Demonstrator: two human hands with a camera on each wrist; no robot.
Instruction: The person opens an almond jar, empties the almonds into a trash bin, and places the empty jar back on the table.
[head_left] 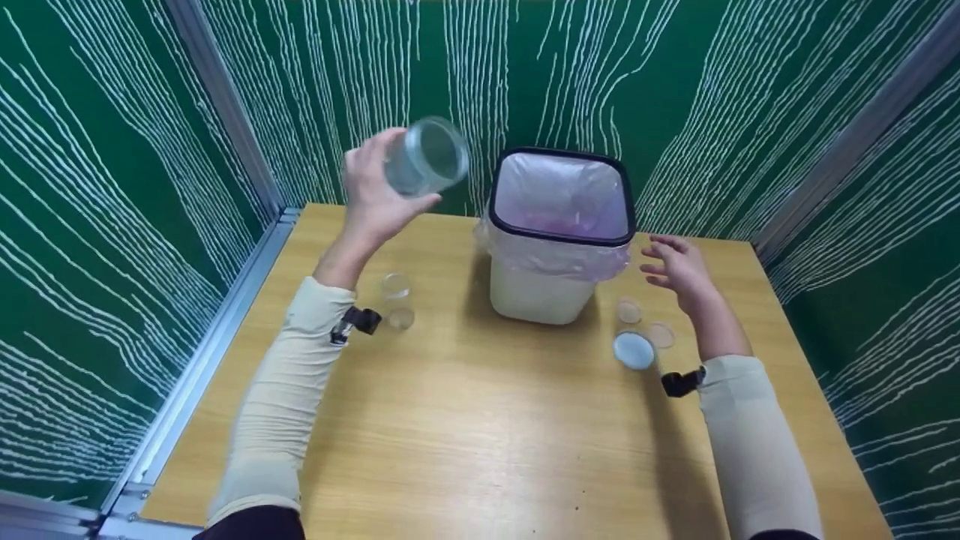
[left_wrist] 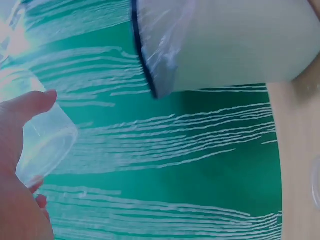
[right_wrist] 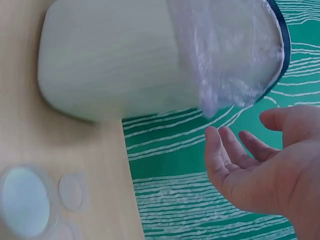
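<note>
My left hand (head_left: 375,184) grips a clear, faintly bluish plastic cup or jar (head_left: 427,157) and holds it tilted in the air, left of the bin. In the left wrist view the thumb and fingertips wrap round this cup (left_wrist: 50,135). A pale bin (head_left: 541,289) with a black rim and a translucent plastic liner (head_left: 574,187) stands at the table's back. Beside the bin's right side hovers my right hand (head_left: 679,270), its fingers loosely bent and holding nothing. The right wrist view shows the same hand (right_wrist: 265,165) apart from the liner.
On the wooden table (head_left: 465,420), a light-blue round lid (head_left: 634,350) lies with two small clear discs, one the clear disc (head_left: 628,310), at the right. Two small clear round pieces, including a clear piece (head_left: 400,318), sit at the left. Green walls with white lines enclose the table.
</note>
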